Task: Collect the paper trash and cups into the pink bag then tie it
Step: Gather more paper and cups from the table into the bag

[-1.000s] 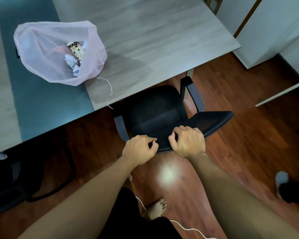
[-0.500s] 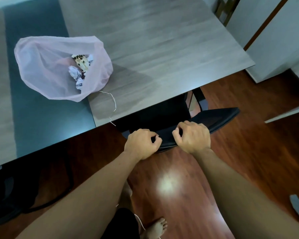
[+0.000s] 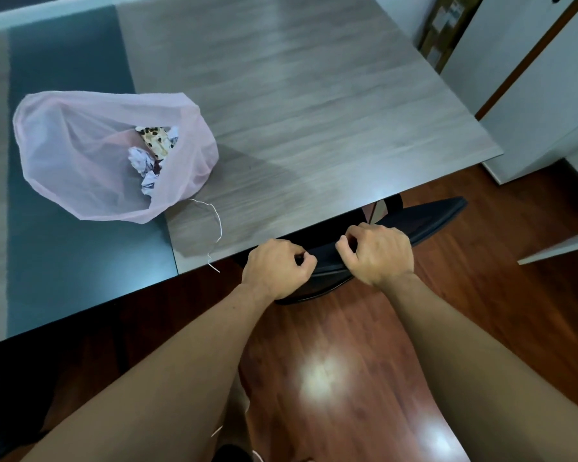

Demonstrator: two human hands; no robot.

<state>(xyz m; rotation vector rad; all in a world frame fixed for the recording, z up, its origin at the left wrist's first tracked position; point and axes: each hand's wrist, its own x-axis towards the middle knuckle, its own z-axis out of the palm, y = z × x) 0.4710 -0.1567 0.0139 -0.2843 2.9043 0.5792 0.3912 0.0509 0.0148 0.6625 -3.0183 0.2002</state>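
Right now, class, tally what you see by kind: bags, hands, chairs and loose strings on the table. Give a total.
Bags: 1, the pink bag
Hands: 2, left hand and right hand
Chairs: 1, the chair that both hands grip
Strings: 1, the string
Total: 5

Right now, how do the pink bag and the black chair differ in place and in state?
The pink bag lies on the table, while the black chair stands on the floor, partly under that table. No hand touches the bag; the left hand and right hand both grip the chair's back. The bag is translucent, the chair opaque.
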